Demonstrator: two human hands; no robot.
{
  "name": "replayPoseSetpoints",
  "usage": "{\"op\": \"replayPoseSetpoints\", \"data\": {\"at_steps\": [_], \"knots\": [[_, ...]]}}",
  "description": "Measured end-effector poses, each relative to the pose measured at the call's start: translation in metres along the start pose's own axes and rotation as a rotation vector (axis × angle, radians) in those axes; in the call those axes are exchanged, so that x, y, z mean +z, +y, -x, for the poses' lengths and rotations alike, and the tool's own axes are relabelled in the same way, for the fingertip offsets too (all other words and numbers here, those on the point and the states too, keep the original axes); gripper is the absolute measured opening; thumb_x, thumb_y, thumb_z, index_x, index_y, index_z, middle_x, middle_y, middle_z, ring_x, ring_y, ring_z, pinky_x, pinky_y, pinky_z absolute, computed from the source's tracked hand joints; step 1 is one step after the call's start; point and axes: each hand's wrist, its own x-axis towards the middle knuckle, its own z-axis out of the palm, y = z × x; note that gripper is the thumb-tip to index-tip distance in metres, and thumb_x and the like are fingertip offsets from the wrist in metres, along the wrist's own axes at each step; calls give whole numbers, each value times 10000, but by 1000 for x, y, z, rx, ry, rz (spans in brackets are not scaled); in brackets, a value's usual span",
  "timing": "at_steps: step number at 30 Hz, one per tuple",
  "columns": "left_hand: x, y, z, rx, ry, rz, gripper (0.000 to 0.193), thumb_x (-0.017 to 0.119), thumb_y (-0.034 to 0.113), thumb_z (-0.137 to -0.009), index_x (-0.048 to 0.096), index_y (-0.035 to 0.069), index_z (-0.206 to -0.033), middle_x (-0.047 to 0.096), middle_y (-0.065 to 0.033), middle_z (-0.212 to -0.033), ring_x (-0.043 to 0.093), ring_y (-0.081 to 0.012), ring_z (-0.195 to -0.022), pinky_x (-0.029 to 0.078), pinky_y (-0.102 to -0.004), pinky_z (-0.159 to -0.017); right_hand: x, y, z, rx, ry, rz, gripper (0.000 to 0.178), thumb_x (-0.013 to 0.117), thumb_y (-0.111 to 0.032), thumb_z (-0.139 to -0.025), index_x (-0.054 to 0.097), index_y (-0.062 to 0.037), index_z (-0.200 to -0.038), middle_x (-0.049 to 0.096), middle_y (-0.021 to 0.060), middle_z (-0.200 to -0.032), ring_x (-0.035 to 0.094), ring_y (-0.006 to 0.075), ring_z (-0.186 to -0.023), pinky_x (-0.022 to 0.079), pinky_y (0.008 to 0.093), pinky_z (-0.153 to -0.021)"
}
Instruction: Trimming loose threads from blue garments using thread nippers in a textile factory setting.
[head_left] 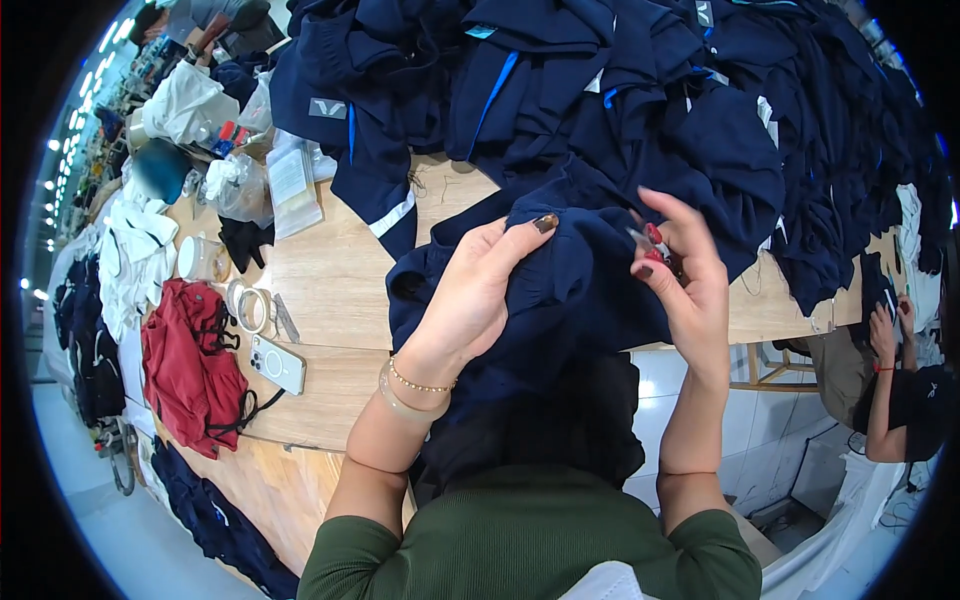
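Observation:
A navy garment (pixel 590 270) is bunched up in front of me, over the near edge of the table. My left hand (pixel 482 275) is closed on its gathered edge, thumb on top and the other fingers hidden beneath the cloth. To the right of that grip, my right hand (pixel 690 270) curls around small thread snips (pixel 640 238). A pale metal tip pokes out toward the garment, while the fingers cover most of the tool. Whether the tip touches the cloth I cannot tell.
Navy garments (pixel 640 90) are heaped along the far side of the wooden table (pixel 330 260). On the left lie a red bag (pixel 195 365), a phone (pixel 278 365), tape rolls (pixel 252 308) and a plastic tub (pixel 203 258). Another person's hands (pixel 885 330) work at the far right.

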Motion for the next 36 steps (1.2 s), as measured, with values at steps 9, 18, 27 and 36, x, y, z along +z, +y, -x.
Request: {"op": "replayPoseSetpoints", "data": {"at_steps": [9, 18, 27, 36], "knots": [[0, -6, 1, 70, 94, -94, 149, 570, 86, -946, 659, -22, -998, 678, -22, -951, 607, -45, -828, 484, -183, -761, 3, -9, -4, -269, 109, 295, 212, 778, -79, -733, 645, 3, -875, 631, 64, -817, 550, 150, -722, 455, 238, -628], [5, -6, 2, 72, 98, -165, 155, 570, 84, -948, 666, -25, -1003, 679, -27, -954, 601, -42, -832, 480, -181, -758, 10, -16, -7, -312, 88, 356, 244, 786, -125, -715, 647, -5, -876, 639, 56, -810, 536, 186, -722, 448, 272, -603], [2, -7, 1, 70, 93, -166, 155, 565, 86, -951, 665, -23, -1001, 678, -24, -949, 600, -41, -822, 480, -178, -748, 7, -17, -6, -304, 104, 353, 236, 784, -120, -714, 642, -14, -870, 637, 46, -802, 529, 188, -727, 429, 288, -613], [2, -4, 2, 48, 90, -173, 159, 571, 93, -943, 661, -22, -1007, 686, -34, -947, 615, -53, -822, 488, -185, -749, 1, -15, -7, -277, 72, 355, 233, 776, -131, -705, 650, -20, -867, 633, 45, -798, 521, 198, -738, 419, 297, -659]]}}
